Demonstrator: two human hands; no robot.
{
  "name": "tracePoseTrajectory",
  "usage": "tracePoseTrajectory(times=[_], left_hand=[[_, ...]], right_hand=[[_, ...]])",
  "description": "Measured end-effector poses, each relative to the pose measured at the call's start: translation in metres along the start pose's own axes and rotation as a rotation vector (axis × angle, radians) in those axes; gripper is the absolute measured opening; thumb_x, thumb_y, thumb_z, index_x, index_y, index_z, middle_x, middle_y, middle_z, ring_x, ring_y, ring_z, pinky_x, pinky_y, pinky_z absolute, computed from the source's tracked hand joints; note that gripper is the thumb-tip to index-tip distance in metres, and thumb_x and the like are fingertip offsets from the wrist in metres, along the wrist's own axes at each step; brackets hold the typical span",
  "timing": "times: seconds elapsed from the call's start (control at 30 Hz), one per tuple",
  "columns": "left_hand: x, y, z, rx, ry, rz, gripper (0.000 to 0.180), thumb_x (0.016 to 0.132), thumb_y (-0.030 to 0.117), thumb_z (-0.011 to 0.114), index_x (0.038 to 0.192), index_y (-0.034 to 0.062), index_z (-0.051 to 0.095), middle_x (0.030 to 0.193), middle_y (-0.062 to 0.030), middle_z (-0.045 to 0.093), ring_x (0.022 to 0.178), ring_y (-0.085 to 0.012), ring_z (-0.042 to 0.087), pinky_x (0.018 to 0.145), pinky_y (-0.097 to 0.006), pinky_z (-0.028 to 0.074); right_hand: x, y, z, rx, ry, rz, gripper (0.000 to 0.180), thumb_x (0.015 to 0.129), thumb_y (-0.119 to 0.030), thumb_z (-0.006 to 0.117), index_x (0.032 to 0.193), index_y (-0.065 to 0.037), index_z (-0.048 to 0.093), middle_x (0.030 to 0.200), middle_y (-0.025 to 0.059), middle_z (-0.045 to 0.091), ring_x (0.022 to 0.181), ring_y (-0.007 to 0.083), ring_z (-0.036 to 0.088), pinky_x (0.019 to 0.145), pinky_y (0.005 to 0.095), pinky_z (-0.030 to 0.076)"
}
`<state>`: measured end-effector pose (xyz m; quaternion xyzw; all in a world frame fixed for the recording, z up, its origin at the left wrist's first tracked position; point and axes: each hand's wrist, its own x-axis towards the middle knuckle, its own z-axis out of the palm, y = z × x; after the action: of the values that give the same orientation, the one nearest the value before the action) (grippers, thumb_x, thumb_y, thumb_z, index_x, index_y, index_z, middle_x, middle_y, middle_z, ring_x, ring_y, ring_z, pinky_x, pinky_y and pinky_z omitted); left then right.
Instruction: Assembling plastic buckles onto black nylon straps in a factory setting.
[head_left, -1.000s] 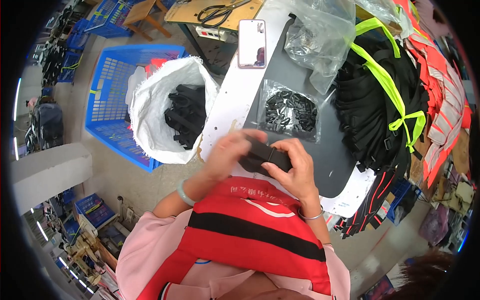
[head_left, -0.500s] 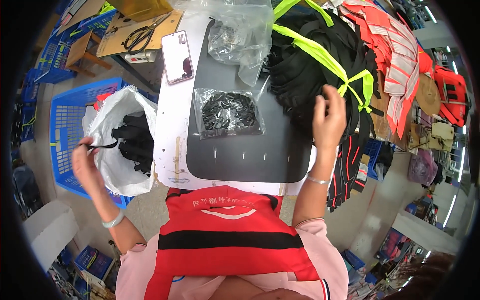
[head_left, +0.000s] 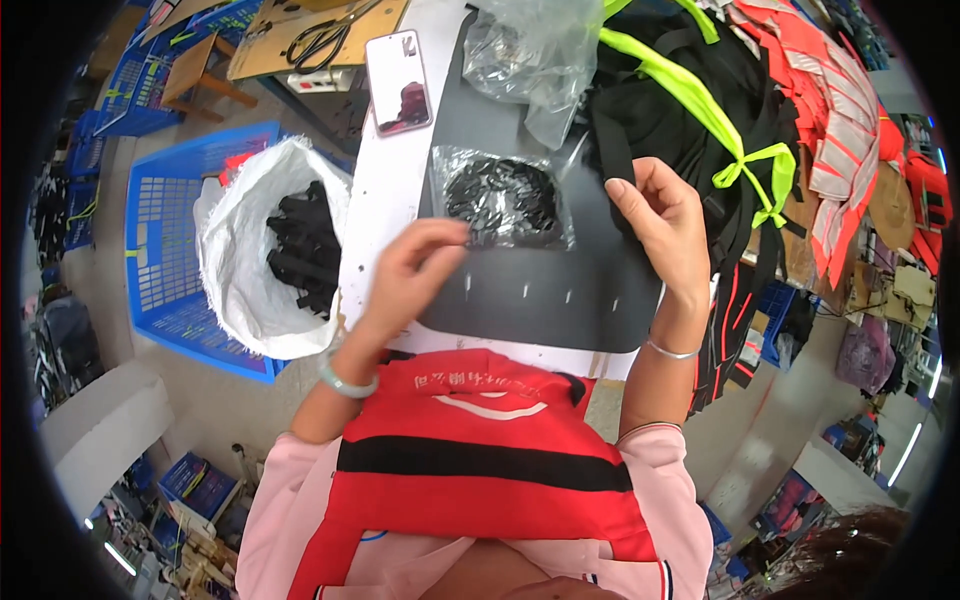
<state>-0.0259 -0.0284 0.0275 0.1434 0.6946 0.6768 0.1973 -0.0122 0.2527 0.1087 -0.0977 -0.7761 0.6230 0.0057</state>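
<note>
My left hand [head_left: 413,278] is over the table's near left part, thumb and fingers apart with nothing visible between them. Its slightly blurred fingertips reach the lower left edge of a clear plastic bag [head_left: 500,203] of small black pieces. To the right, my right hand [head_left: 665,225] is at the near side of a large bundle of black webbing straps [head_left: 690,110]. Its thumb and bent fingers close on a black strap [head_left: 614,150] at the bundle's left edge; the exact grip is partly hidden. A bright yellow-green band [head_left: 680,90] is tied round the bundle.
A white woven sack [head_left: 225,270] holding black straps stands in a blue plastic basket [head_left: 165,240] at the left. A phone [head_left: 399,80] lies near the black mat [head_left: 540,300], below scissors [head_left: 318,42]. Crumpled clear plastic [head_left: 525,65] and red-grey reflective strips [head_left: 845,150] lie farther back.
My left hand has moved right from the sack to the bag of small pieces, and the black strap has left its fingers. My right hand has turned and closed at the bundle's edge.
</note>
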Motion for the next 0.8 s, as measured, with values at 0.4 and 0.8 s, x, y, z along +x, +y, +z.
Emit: tracePoseTrajectory(times=[0.4, 0.8], left_hand=[[-0.003, 0.009, 0.041, -0.055, -0.289, -0.129, 0.023, 0.092, 0.007, 0.050, 0.110, -0.0037, 0.060, 0.094, -0.0094, 0.068, 0.078, -0.0138, 0.065, 0.073, -0.025, 0.051], [-0.045, -0.018, -0.040, -0.689, 0.391, -0.322, 0.014, 0.088, 0.007, 0.057, 0.100, 0.0043, 0.050, 0.089, -0.0104, 0.065, 0.077, -0.0190, 0.065, 0.069, -0.031, 0.054]], right_hand=[[-0.023, 0.025, 0.007, 0.715, 0.296, -0.215, 0.009, 0.096, -0.015, 0.049, 0.097, -0.006, 0.053, 0.087, 0.0091, 0.062, 0.076, 0.0116, 0.055, 0.070, 0.0259, 0.045], [-0.062, 0.015, -0.053, 1.014, 0.526, -0.533, 0.022, 0.096, -0.014, 0.049, 0.112, 0.000, 0.051, 0.080, 0.0070, 0.053, 0.079, 0.0217, 0.052, 0.091, 0.0440, 0.045]])
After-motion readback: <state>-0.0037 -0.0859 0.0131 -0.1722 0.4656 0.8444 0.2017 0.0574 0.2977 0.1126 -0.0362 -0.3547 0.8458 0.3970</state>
